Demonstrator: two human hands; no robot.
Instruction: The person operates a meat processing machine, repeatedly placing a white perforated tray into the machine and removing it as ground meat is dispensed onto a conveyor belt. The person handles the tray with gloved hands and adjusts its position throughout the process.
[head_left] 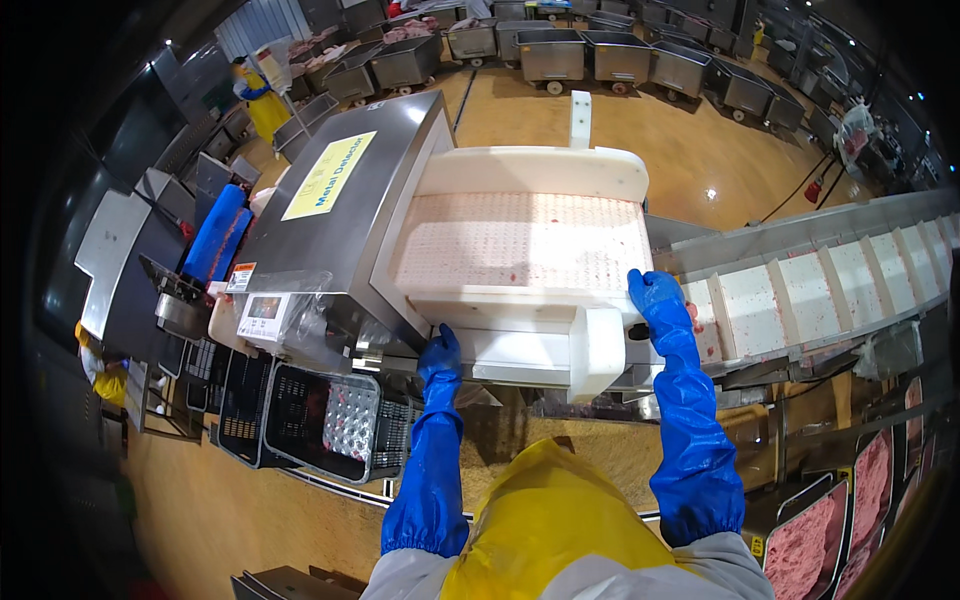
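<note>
grip (657, 294), right, half-curled at conveyor (525, 235)

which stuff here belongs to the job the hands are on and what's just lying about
Seemingly in the job:
- left hand, beside the steel box
- right hand, at the right end of the flat white belt
- slatted conveyor

Seemingly just around:
- black crate
- steel carts
- pink meat, lower right

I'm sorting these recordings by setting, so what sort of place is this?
Most likely a meat-processing plant: what looks like ground pink meat fills containers at lower right, wheeled steel carts line the far floor, and a reddish-specked white belt lies in front of the person.
</note>
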